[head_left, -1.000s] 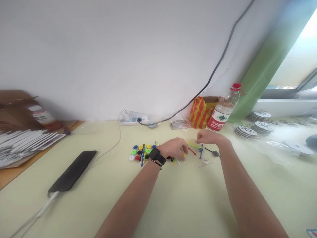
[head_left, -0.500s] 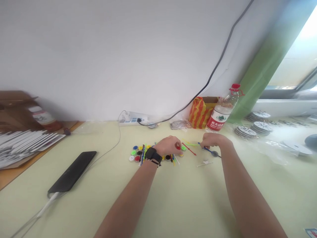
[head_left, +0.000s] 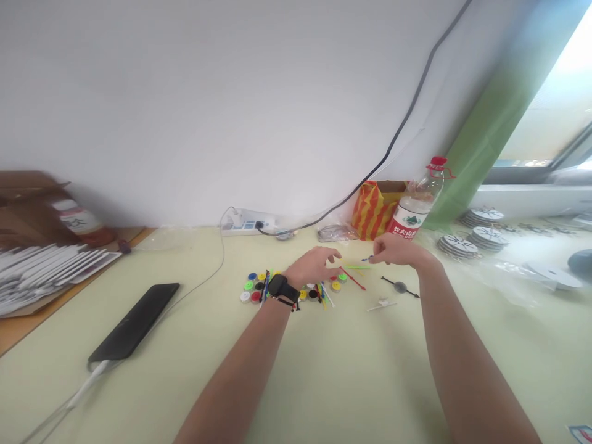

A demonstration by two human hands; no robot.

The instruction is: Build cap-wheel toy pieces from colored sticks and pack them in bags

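Note:
My left hand (head_left: 314,265), with a black watch (head_left: 283,288) on the wrist, hovers over a cluster of small coloured round caps and thin plastic strips. Its thumb and fingers are apart with nothing between them. A yellow cap (head_left: 336,286) and a green cap (head_left: 342,278) lie just right of it. My right hand (head_left: 398,250) pinches a thin blue plastic pointer (head_left: 367,259), mostly hidden by the fingers. Below it on the table are a red double-ended pointer (head_left: 354,279), a green strip (head_left: 357,267), a black pointer with a grey disc (head_left: 400,287) and a white strip (head_left: 383,306).
A large water bottle (head_left: 409,216) and a red-yellow striped bag (head_left: 374,213) stand by the wall. Stacks of round discs (head_left: 457,245) lie at right. A power strip (head_left: 248,223), a black phone on a cable (head_left: 135,322) and white cards (head_left: 50,271) are leftward.
My right hand has lifted the blue pointer up and left, away from the black pointer. My left hand's fingers have opened and moved off the red cap.

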